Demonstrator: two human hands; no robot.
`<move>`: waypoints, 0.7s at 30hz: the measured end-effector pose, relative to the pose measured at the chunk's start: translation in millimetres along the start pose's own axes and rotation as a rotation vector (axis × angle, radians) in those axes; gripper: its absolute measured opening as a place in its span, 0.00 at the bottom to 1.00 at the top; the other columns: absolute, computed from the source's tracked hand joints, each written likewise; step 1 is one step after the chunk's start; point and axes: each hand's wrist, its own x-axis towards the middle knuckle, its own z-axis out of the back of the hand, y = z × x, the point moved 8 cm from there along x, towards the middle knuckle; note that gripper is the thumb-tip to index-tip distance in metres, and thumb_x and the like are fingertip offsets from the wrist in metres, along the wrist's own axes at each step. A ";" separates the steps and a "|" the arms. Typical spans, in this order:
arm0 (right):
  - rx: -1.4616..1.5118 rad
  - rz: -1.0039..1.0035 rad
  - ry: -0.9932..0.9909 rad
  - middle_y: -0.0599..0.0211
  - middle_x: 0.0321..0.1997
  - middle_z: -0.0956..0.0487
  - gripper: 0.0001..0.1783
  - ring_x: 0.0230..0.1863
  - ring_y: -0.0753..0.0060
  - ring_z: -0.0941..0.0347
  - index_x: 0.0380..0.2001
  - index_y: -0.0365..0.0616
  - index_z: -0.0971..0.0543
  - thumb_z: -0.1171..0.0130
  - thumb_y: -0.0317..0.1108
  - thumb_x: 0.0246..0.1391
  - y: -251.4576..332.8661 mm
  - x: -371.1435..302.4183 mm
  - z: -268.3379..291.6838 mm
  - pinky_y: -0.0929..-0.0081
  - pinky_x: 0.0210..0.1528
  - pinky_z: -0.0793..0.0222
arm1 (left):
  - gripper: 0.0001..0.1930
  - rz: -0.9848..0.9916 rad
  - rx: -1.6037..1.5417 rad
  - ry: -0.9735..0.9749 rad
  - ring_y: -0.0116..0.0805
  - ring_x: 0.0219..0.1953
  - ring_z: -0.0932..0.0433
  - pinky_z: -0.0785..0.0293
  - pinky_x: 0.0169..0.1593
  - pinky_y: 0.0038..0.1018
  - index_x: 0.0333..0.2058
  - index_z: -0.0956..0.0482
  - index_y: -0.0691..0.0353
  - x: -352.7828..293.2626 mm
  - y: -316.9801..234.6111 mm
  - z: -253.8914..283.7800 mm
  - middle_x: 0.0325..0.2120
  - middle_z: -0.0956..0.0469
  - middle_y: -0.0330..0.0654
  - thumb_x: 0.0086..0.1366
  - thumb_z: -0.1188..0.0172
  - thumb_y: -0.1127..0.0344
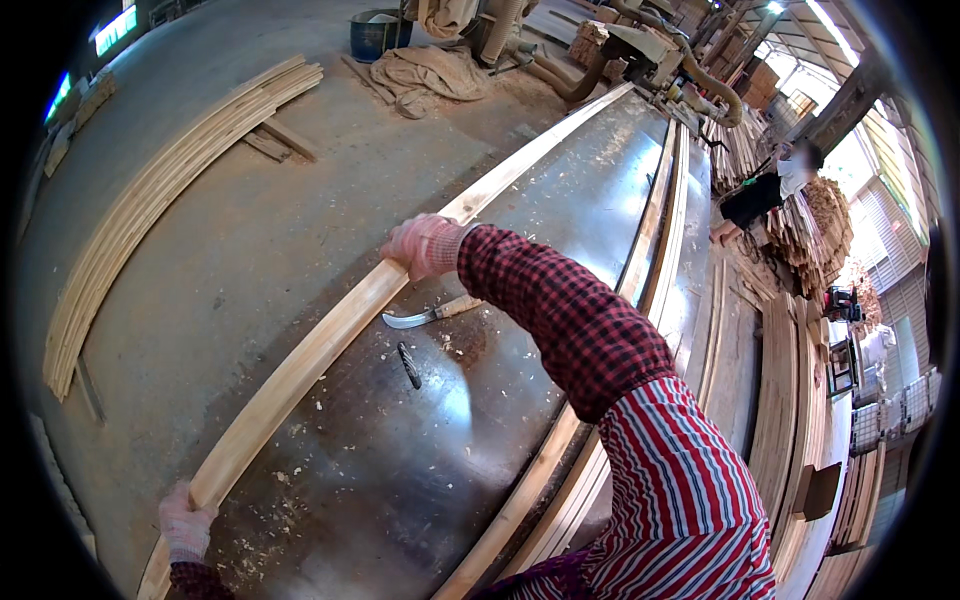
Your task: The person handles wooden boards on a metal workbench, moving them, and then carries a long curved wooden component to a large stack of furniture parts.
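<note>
A long pale wooden board [295, 395] runs along the far-left edge of a shiny metal tabletop [400, 480]. My right hand [425, 247], in a pale knitted glove, is closed around the board at about its middle. Near the lower left, my left hand [185, 525] in a similar glove grips the same board; its fingers are partly hidden. On the metal beside my right hand lies a hooked knife [408, 321] with a wooden handle. Just below it rests a short dark spiral rod [409, 366], like a drill bit. Wood chips are scattered around.
More long boards [560, 440] lie along the tabletop's right side, under my right arm. A stack of strips [170, 190] is on the floor at left. A blue bucket [378, 38], sacking [430, 75] and a machine with hoses [650, 50] stand beyond. A person [765, 195] is at right.
</note>
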 end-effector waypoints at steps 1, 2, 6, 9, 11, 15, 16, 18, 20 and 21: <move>0.013 0.001 -0.013 0.59 0.48 0.22 0.30 0.52 0.54 0.25 0.52 0.55 0.25 0.32 0.41 0.42 -3.0 -2.6 6.4 0.58 0.50 0.27 | 0.24 -0.017 -0.004 -0.020 0.51 0.36 0.22 0.27 0.42 0.38 0.39 0.22 0.64 -3.8 -4.3 9.7 0.32 0.21 0.52 0.38 0.29 0.70; 0.025 0.002 -0.027 0.60 0.47 0.21 0.30 0.51 0.53 0.25 0.52 0.55 0.25 0.32 0.41 0.42 -4.2 -5.7 11.1 0.57 0.50 0.27 | 0.23 -0.035 -0.007 -0.041 0.51 0.35 0.22 0.27 0.41 0.38 0.38 0.22 0.64 -7.3 -7.8 18.5 0.31 0.21 0.52 0.39 0.29 0.69; 0.010 0.008 -0.014 0.61 0.45 0.21 0.29 0.48 0.52 0.24 0.51 0.54 0.25 0.32 0.40 0.42 -3.5 -10.8 34.1 0.56 0.47 0.27 | 0.20 -0.182 -0.033 -0.187 0.50 0.33 0.22 0.27 0.39 0.39 0.37 0.23 0.63 -18.7 -2.5 38.3 0.29 0.21 0.52 0.42 0.32 0.67; 0.034 0.022 -0.044 0.60 0.42 0.20 0.26 0.47 0.52 0.23 0.49 0.53 0.24 0.33 0.39 0.42 -3.1 -11.5 39.1 0.56 0.46 0.26 | 0.22 -0.148 0.151 -0.168 0.50 0.34 0.22 0.27 0.40 0.39 0.40 0.22 0.62 -28.8 -22.8 51.1 0.30 0.21 0.51 0.43 0.32 0.66; 0.043 0.012 -0.033 0.59 0.42 0.20 0.25 0.47 0.52 0.23 0.48 0.53 0.23 0.34 0.38 0.42 -4.5 -7.6 36.3 0.56 0.45 0.26 | 0.24 -0.092 0.102 -0.110 0.51 0.34 0.22 0.26 0.40 0.39 0.42 0.22 0.62 -28.0 -26.8 47.9 0.30 0.21 0.51 0.41 0.31 0.66; 0.038 0.011 0.040 0.59 0.43 0.19 0.25 0.48 0.53 0.22 0.48 0.53 0.23 0.34 0.38 0.41 5.8 8.3 3.3 0.57 0.46 0.25 | 0.28 -0.110 0.102 -0.003 0.51 0.37 0.21 0.26 0.41 0.38 0.44 0.22 0.62 -19.7 -25.0 16.0 0.33 0.21 0.51 0.39 0.29 0.66; 0.030 0.017 0.047 0.59 0.43 0.19 0.26 0.48 0.53 0.22 0.48 0.53 0.23 0.34 0.37 0.41 10.8 9.4 -7.5 0.57 0.46 0.25 | 0.29 -0.131 0.123 -0.037 0.51 0.38 0.22 0.26 0.42 0.37 0.44 0.22 0.62 -16.6 -15.9 4.3 0.34 0.21 0.51 0.38 0.29 0.66; -0.036 -0.011 0.034 0.59 0.46 0.20 0.27 0.50 0.55 0.23 0.49 0.54 0.23 0.34 0.38 0.42 8.7 24.1 -27.9 0.59 0.47 0.24 | 0.30 -0.204 0.156 -0.106 0.50 0.40 0.22 0.26 0.43 0.37 0.45 0.22 0.63 2.3 5.8 -24.1 0.36 0.21 0.51 0.37 0.28 0.67; -0.049 0.004 0.040 0.60 0.47 0.20 0.27 0.50 0.55 0.23 0.50 0.54 0.23 0.33 0.39 0.42 15.4 23.1 -22.2 0.59 0.48 0.24 | 0.27 -0.160 0.146 -0.073 0.53 0.35 0.23 0.26 0.41 0.38 0.41 0.22 0.63 4.0 6.2 -22.7 0.32 0.22 0.52 0.37 0.29 0.65; -0.070 0.000 0.039 0.61 0.48 0.21 0.26 0.51 0.56 0.23 0.50 0.55 0.23 0.34 0.40 0.44 19.5 20.0 -17.9 0.58 0.48 0.24 | 0.29 -0.091 0.130 -0.021 0.52 0.38 0.23 0.26 0.43 0.37 0.43 0.23 0.63 1.4 5.4 -17.8 0.35 0.22 0.52 0.37 0.29 0.66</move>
